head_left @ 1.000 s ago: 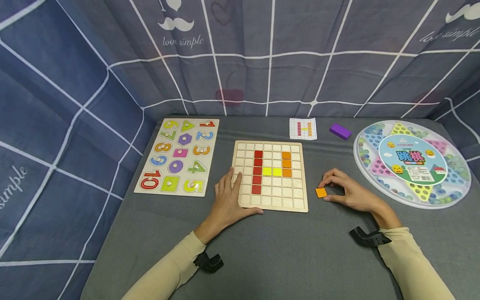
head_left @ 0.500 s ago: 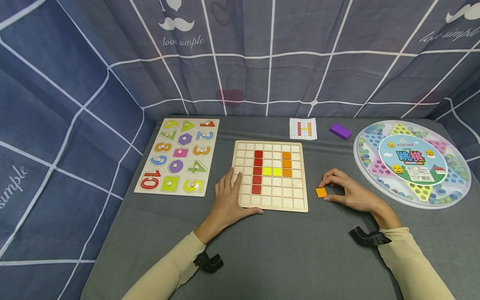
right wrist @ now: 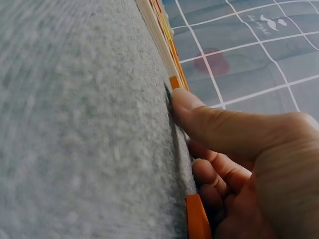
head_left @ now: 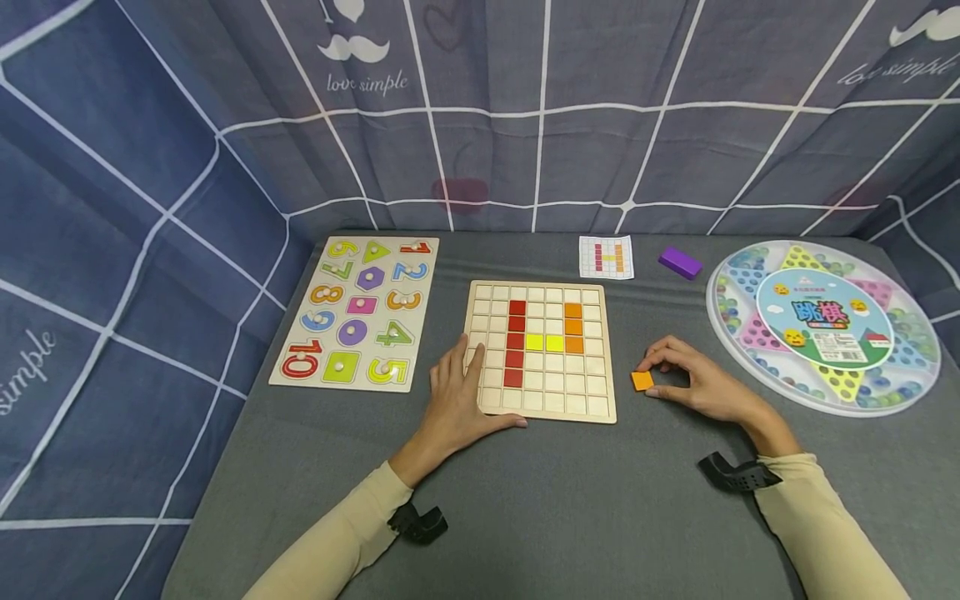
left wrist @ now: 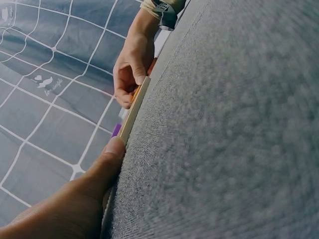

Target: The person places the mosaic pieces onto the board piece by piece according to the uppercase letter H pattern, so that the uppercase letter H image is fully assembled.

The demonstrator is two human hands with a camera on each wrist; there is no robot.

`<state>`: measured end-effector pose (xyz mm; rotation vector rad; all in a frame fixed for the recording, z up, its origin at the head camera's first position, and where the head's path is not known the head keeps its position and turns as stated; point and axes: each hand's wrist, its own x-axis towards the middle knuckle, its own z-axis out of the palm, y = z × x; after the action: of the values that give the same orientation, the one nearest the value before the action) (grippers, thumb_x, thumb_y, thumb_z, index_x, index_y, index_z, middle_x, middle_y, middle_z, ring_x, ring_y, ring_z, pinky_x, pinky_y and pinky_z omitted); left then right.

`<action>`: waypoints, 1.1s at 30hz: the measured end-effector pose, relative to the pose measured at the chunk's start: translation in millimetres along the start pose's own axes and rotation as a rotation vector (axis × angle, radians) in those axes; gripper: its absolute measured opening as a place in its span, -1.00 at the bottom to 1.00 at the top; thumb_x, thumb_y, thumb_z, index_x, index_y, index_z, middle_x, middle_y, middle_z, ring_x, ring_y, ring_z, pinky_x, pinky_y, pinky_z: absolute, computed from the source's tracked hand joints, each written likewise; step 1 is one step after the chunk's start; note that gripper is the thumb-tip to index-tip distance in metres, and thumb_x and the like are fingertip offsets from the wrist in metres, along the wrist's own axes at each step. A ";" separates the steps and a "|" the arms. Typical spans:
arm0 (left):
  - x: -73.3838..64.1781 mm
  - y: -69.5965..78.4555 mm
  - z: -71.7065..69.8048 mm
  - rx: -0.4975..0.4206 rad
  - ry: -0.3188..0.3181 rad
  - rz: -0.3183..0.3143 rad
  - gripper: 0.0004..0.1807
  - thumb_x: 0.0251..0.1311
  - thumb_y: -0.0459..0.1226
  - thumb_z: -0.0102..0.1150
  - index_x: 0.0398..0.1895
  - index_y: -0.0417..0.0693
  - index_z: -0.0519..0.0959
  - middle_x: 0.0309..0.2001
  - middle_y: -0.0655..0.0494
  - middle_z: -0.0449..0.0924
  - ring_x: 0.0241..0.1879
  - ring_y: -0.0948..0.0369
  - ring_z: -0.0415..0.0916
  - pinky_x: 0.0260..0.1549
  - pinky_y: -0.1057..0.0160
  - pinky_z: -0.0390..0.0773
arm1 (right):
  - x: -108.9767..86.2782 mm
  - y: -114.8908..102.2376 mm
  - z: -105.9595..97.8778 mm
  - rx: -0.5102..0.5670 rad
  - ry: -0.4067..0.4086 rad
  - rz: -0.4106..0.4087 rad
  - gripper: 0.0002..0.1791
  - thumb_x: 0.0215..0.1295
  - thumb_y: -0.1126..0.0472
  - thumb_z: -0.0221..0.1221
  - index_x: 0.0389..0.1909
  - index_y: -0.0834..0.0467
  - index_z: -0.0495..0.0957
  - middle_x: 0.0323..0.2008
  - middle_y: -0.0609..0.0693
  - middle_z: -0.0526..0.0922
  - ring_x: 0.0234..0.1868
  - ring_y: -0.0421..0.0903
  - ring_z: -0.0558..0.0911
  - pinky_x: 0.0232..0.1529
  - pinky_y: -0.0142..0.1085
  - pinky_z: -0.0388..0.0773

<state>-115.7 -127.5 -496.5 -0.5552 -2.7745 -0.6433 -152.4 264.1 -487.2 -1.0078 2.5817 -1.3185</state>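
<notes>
A wooden grid board (head_left: pixel 551 404) lies flat on the table, with a column of several red tiles (head_left: pixel 515 340), two yellow tiles (head_left: pixel 554 342) and three orange tiles (head_left: pixel 573 327) in its cells. My left hand (head_left: pixel 459 404) rests at the board's near left corner, its fingers fairly straight along the left side and the thumb at the front edge. Right of the board, my right hand (head_left: pixel 701 385) pinches a loose orange square tile (head_left: pixel 641 382) between thumb and fingers, low at the table. In the right wrist view, another orange piece (right wrist: pixel 198 219) shows below the curled fingers.
A pattern card (head_left: pixel 606 257) and a purple block (head_left: pixel 680 262) lie behind the board. To the left is a number-and-shape puzzle board (head_left: pixel 352 317). A round Chinese checkers set (head_left: pixel 825 329) lies at the right. Grid-patterned cloth (head_left: pixel 487 158) hangs behind the grey table.
</notes>
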 end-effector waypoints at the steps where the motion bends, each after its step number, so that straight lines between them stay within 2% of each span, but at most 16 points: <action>1: 0.0 0.0 -0.1 0.000 0.000 -0.001 0.39 -0.49 0.37 0.51 0.41 -0.30 0.26 0.46 -0.32 0.05 0.35 -0.16 0.12 0.13 -0.14 0.17 | 0.6 -0.6 0.1 -0.004 0.009 0.001 -0.61 0.05 0.45 0.39 -0.10 0.07 0.62 -0.08 -0.09 0.51 -0.06 -0.26 0.46 -0.04 -0.56 0.35; 8: -0.8 0.8 0.4 0.000 0.005 0.004 0.39 -0.50 0.38 0.50 0.41 -0.29 0.26 0.46 -0.33 0.06 0.36 -0.16 0.11 0.13 -0.14 0.17 | 10.9 -10.7 9.1 -0.051 0.079 0.016 -0.59 0.00 0.42 0.43 -0.12 0.02 0.61 -0.20 -0.15 0.58 -0.29 -0.25 0.46 -0.25 -0.47 0.35; 17: -1.1 -0.2 2.2 0.000 0.014 0.000 0.40 -0.51 0.37 0.52 0.42 -0.28 0.25 0.46 -0.33 0.05 0.35 -0.17 0.12 0.13 -0.15 0.16 | 46.7 -58.8 28.7 -0.027 0.111 0.012 -0.65 -0.04 0.44 0.44 -0.18 0.26 0.61 -0.33 0.14 0.57 -0.37 0.05 0.45 -0.30 -0.32 0.34; 21: -0.7 -0.2 2.3 -0.002 0.015 0.008 0.39 -0.50 0.36 0.52 0.41 -0.29 0.25 0.46 -0.34 0.05 0.35 -0.17 0.12 0.12 -0.15 0.17 | 60.9 -68.1 34.9 -0.015 0.113 0.033 -0.66 -0.03 0.43 0.44 -0.20 0.29 0.60 -0.37 0.18 0.56 -0.37 0.09 0.47 -0.30 -0.32 0.36; 25: -0.4 0.7 1.5 0.001 0.010 0.005 0.39 -0.50 0.36 0.52 0.41 -0.29 0.26 0.46 -0.34 0.05 0.35 -0.17 0.12 0.12 -0.15 0.17 | 70.4 -67.4 42.2 -0.008 0.117 0.018 -0.67 -0.05 0.44 0.45 -0.22 0.32 0.60 -0.38 0.19 0.56 -0.37 0.11 0.48 -0.30 -0.32 0.37; 31: 0.2 1.8 -0.1 -0.003 -0.012 -0.015 0.39 -0.48 0.36 0.52 0.42 -0.27 0.25 0.48 -0.31 0.02 0.36 -0.16 0.11 0.15 -0.15 0.16 | 71.1 -33.9 52.0 -0.038 0.104 0.014 -0.68 0.00 0.24 0.48 -0.20 0.12 0.63 -0.35 -0.08 0.55 -0.34 -0.16 0.46 -0.29 -0.40 0.38; 33: -0.2 0.9 0.3 -0.005 -0.009 -0.013 0.39 -0.48 0.37 0.51 0.42 -0.27 0.25 0.48 -0.31 0.02 0.35 -0.16 0.12 0.15 -0.15 0.16 | 70.9 -29.1 53.1 -0.046 0.098 0.014 -0.68 0.00 0.21 0.49 -0.20 0.09 0.64 -0.34 -0.14 0.54 -0.32 -0.22 0.46 -0.28 -0.42 0.38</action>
<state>-115.2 -126.7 -496.5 -0.5426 -2.7875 -0.6524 -174.5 173.6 -483.2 -0.9526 2.6975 -1.3442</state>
